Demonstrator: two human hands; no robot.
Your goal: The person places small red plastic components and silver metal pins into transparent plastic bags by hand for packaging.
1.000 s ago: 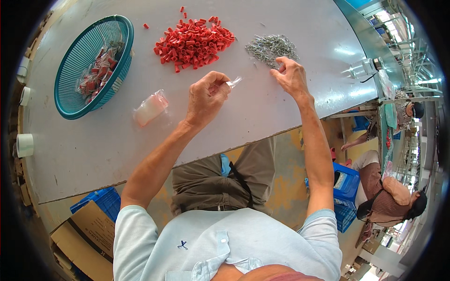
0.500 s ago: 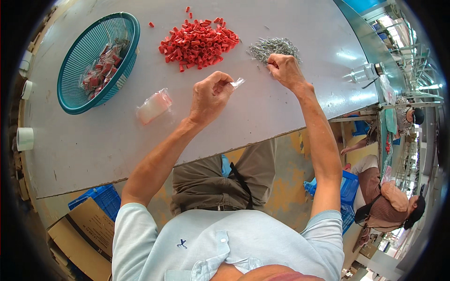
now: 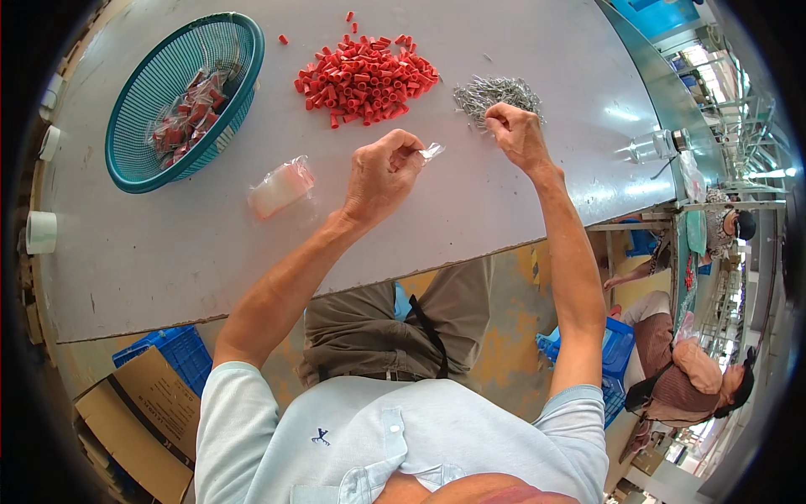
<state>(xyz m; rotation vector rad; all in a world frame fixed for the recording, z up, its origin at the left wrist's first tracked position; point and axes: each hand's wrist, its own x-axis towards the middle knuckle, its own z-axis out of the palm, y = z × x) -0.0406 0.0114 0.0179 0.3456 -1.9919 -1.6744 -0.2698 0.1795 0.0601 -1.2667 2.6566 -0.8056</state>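
Closed around a small clear plastic bag (image 3: pixel 431 152), my left hand (image 3: pixel 382 172) hovers over the middle of the table; part of the bag sticks out past the fingertips. My right hand (image 3: pixel 518 139) is at the near edge of a heap of small silver screws (image 3: pixel 495 94), its fingers pinched together. What those fingers hold, if anything, is too small to make out. Beyond my left hand lies a pile of red plastic caps (image 3: pixel 365 80). A stack of clear bags with red edges (image 3: pixel 281 188) rests to the left of my left forearm.
At the far left, a teal basket (image 3: pixel 117 160) contains filled bags of red pieces. Tape rolls (image 3: pixel 40 233) line the left table edge. A clear jar (image 3: pixel 648 148) lies near the right edge. Below are a cardboard box (image 3: pixel 143 420) and blue crates (image 3: pixel 180 357). Another person (image 3: pixel 684 382) sits at right.
The view has shifted slightly, moving the table items a little in the picture. Both hands keep nearly the same places and grips, the right still at the screw heap.
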